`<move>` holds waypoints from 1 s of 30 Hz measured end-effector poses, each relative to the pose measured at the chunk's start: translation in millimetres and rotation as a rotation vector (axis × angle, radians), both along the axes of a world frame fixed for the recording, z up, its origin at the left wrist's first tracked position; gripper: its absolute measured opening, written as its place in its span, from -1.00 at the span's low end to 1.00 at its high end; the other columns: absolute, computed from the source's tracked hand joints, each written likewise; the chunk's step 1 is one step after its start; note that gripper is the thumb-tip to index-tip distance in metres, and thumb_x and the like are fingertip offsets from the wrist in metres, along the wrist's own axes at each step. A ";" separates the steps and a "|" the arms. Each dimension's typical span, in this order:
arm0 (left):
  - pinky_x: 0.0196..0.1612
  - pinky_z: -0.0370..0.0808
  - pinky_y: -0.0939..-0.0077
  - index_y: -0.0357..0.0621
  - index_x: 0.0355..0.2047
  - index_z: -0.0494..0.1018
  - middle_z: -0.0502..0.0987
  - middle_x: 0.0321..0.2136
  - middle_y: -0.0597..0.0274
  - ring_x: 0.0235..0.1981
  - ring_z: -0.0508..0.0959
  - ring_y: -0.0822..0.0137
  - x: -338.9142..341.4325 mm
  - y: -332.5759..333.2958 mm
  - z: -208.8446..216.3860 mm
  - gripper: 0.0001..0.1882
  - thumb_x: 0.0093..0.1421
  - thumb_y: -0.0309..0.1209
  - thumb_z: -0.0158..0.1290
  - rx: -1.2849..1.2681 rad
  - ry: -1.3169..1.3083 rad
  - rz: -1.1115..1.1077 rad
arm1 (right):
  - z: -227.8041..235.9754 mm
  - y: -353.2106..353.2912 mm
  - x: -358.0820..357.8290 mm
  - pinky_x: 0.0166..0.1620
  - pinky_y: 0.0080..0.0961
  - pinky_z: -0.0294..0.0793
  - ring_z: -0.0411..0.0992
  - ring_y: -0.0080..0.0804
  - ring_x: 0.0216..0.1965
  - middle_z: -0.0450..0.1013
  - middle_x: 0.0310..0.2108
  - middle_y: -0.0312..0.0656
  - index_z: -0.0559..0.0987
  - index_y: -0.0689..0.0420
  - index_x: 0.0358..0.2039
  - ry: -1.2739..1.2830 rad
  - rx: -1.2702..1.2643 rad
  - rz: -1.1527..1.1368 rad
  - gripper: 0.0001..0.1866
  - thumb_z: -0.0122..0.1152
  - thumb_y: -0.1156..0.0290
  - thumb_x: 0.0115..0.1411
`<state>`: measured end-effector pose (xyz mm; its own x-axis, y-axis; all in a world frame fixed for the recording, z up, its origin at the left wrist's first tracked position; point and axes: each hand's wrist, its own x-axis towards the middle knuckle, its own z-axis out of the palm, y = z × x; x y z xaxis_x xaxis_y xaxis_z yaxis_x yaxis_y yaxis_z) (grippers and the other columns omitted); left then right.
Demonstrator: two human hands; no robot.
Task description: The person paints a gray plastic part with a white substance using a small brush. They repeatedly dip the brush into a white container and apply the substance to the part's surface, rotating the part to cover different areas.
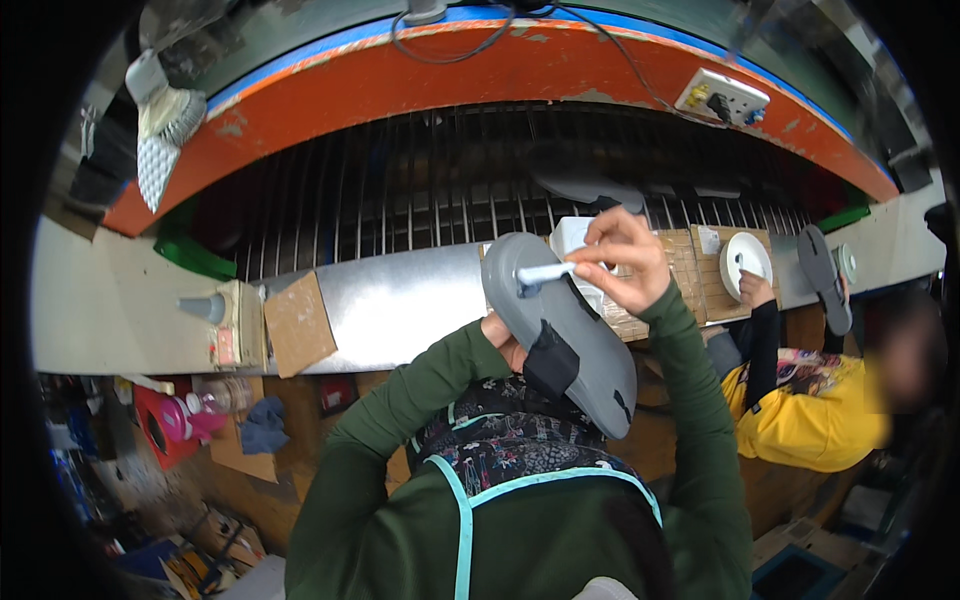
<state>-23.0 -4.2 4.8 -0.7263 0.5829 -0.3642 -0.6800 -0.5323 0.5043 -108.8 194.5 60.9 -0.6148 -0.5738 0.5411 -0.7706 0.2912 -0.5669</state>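
My left hand (507, 343) grips a grey sandal sole (590, 350) from its left side, with most of the fingers hidden beneath it. The sole is held tilted over my lap at the bench edge, and a black strap piece (551, 360) hangs at its middle. Pinched in the fingers of my right hand (628, 262) is a small brush (548, 272) with a pale handle. Its dark head touches the sole's upper end, by a small dark mark. A white container (568, 236) stands behind the sole, partly hidden by it and by my right hand.
A roller conveyor (400, 200) runs behind the metal bench top (410, 300); blurred soles lie on it. Cardboard (300, 325) lies at left. To the right, a co-worker in a yellow top (830, 420) reaches to a white bowl (745, 258) beside another grey sole (824, 280).
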 end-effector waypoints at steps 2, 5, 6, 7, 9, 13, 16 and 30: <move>-0.13 0.62 0.31 -0.04 0.17 0.24 0.49 -0.04 0.10 -0.11 0.58 0.29 -3.6 2.1 4.1 -0.42 0.25 0.01 -0.04 0.040 0.182 0.024 | 1.6 -4.7 -10.3 -0.30 -0.54 0.09 0.31 -0.63 -0.55 0.38 -0.40 -0.38 0.71 -0.01 -0.40 0.003 -0.026 -0.022 -0.84 0.40 0.27 -0.02; -0.07 0.59 0.33 -0.08 0.22 0.17 0.46 -0.01 0.08 -0.08 0.56 0.26 -11.6 -3.4 1.5 -0.39 0.25 -0.05 -0.03 -0.031 0.626 0.026 | 2.3 -10.2 -12.7 -0.31 -0.53 0.11 0.32 -0.63 -0.57 0.37 -0.38 -0.37 0.71 -0.01 -0.40 0.000 -0.131 -0.100 -0.84 0.41 0.27 -0.03; -0.04 0.56 0.31 -0.10 0.22 0.15 0.45 0.01 0.06 -0.05 0.54 0.23 -13.7 -7.2 -2.6 -0.36 0.23 -0.07 -0.01 -0.043 0.685 0.022 | 1.8 -10.7 -9.5 -0.29 -0.51 0.10 0.34 -0.62 -0.54 0.37 -0.36 -0.36 0.70 -0.03 -0.40 0.020 -0.171 -0.143 -0.83 0.43 0.28 -0.06; 0.00 0.54 0.29 -0.12 0.23 0.13 0.43 0.02 0.05 -0.03 0.52 0.21 -15.5 -11.5 -8.3 -0.33 0.21 -0.09 0.01 -0.055 0.743 0.019 | 1.8 -8.3 -5.6 -0.28 -0.51 0.09 0.35 -0.63 -0.53 0.37 -0.35 -0.36 0.70 -0.04 -0.40 0.089 -0.116 -0.159 -0.82 0.43 0.27 -0.07; 0.09 0.45 0.23 -0.16 0.20 0.16 0.41 0.05 0.06 0.05 0.46 0.18 -13.2 -21.6 -22.8 -0.24 0.07 -0.11 0.18 0.084 0.483 0.011 | 0.9 3.4 5.0 -0.26 -0.51 0.07 0.36 -0.64 -0.51 0.38 -0.34 -0.37 0.70 -0.07 -0.39 0.240 -0.009 -0.160 -0.80 0.44 0.27 -0.10; 0.19 0.32 0.10 -0.11 0.21 0.15 0.31 0.14 0.04 0.13 0.37 0.14 -11.8 -38.7 -49.9 -0.35 0.25 0.02 -0.15 0.262 0.307 0.136 | -10.5 45.4 26.6 -0.23 -0.55 0.03 0.34 -0.69 -0.49 0.41 -0.29 -0.38 0.69 -0.11 -0.40 0.074 0.177 -0.091 -0.82 0.44 0.27 -0.09; 0.24 0.20 0.03 -0.06 0.21 0.18 0.30 0.17 0.09 0.18 0.29 0.07 -13.5 -59.3 -54.5 -0.34 0.25 0.11 -0.26 -0.155 0.169 0.273 | -33.7 72.5 42.9 -0.41 -0.65 0.22 0.30 -0.69 -0.51 0.41 -0.29 -0.32 0.64 0.10 -0.23 -0.325 -0.246 -0.106 -0.75 0.30 0.29 0.08; 0.12 0.35 0.16 -0.15 0.22 0.16 0.31 0.14 -0.02 0.11 0.37 0.05 -30.0 -33.9 -21.3 -0.28 0.18 0.07 -0.15 0.179 0.402 0.574 | -66.9 4.9 122.2 -0.48 -0.60 0.25 0.24 -0.58 -0.60 0.44 -0.43 -0.12 -0.25 -0.10 0.37 -1.181 -1.413 -0.153 0.02 0.20 0.59 0.08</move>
